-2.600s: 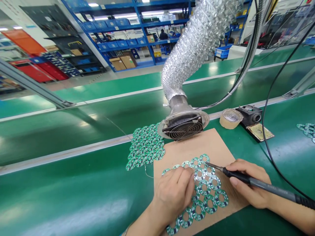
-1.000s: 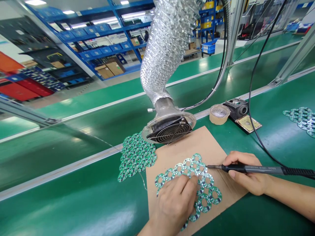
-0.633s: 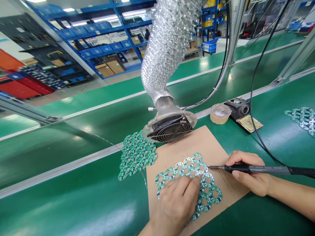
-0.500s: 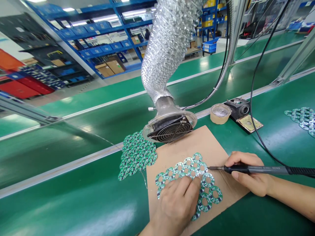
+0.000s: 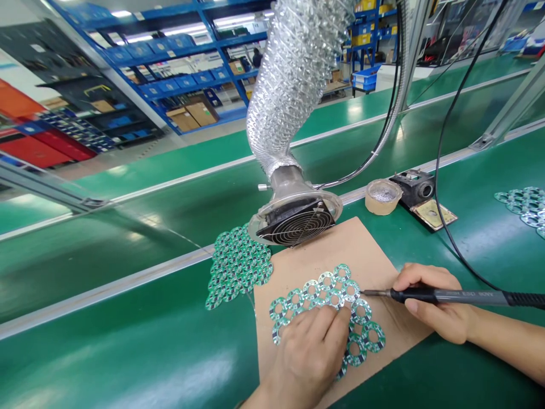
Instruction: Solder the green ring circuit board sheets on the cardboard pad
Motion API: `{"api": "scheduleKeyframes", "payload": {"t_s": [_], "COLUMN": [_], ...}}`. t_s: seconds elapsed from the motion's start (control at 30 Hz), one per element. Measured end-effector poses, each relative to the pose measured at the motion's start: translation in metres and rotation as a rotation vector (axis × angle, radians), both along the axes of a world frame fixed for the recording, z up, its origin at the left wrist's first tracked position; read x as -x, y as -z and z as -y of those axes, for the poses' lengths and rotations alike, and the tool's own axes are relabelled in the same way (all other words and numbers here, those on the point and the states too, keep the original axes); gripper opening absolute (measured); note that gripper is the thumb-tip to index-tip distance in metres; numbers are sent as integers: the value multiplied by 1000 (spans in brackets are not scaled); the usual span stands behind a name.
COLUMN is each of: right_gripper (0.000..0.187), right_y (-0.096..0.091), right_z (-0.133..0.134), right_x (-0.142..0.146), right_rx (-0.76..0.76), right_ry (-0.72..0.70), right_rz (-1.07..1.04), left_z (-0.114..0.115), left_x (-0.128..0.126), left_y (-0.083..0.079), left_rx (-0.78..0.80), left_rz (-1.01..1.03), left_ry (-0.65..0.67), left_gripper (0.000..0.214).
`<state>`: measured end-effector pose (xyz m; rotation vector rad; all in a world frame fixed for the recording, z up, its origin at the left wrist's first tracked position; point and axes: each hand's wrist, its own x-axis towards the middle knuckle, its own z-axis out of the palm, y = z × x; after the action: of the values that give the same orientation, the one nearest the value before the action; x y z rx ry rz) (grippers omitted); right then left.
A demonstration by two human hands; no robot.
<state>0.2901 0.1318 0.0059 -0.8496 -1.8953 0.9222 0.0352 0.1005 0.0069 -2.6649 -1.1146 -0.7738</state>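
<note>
A panel of green ring-shaped circuit boards (image 5: pixel 330 295) lies on a brown board (image 5: pixel 340 255) on the green bench. My left hand (image 5: pixel 313 352) rests on the panel's near part with fingers pressed together at a thin solder wire, which I can barely make out. My right hand (image 5: pixel 434 309) grips a black soldering iron (image 5: pixel 426 295) like a pen. Its tip touches the panel's right edge. The iron's cable (image 5: pixel 451 170) runs up and away to the right.
A foil fume duct with a grilled fan mouth (image 5: pixel 296 218) hangs just behind the brown board. A second circuit panel (image 5: pixel 238 267) lies left of it. A tape roll (image 5: pixel 382 196) and an iron stand with sponge (image 5: pixel 419 196) sit behind right. More panels (image 5: pixel 525 204) lie far right.
The iron tip has stayed at the panel's right edge. My left hand has crept slightly right along the panel. The view shifted a little.
</note>
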Motion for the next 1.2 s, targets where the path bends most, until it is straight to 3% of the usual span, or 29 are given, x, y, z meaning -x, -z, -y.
{"api": "scheduleKeyframes", "payload": {"t_s": [0.8,1.2], "right_gripper": [11,10], "right_y": [-1,-1], "right_z": [1,1], "right_x": [6,3], "right_rx": [24,-2], "right_ry": [-4,-2], "right_rz": [-14,-34], "left_z": [1,0], "left_x": [-2,-4], "left_y": [-6,-8], "left_rx": [-13,-8], "left_rz": [-59,-11], "left_ry": [48,-15], "left_gripper": [22,17]}}
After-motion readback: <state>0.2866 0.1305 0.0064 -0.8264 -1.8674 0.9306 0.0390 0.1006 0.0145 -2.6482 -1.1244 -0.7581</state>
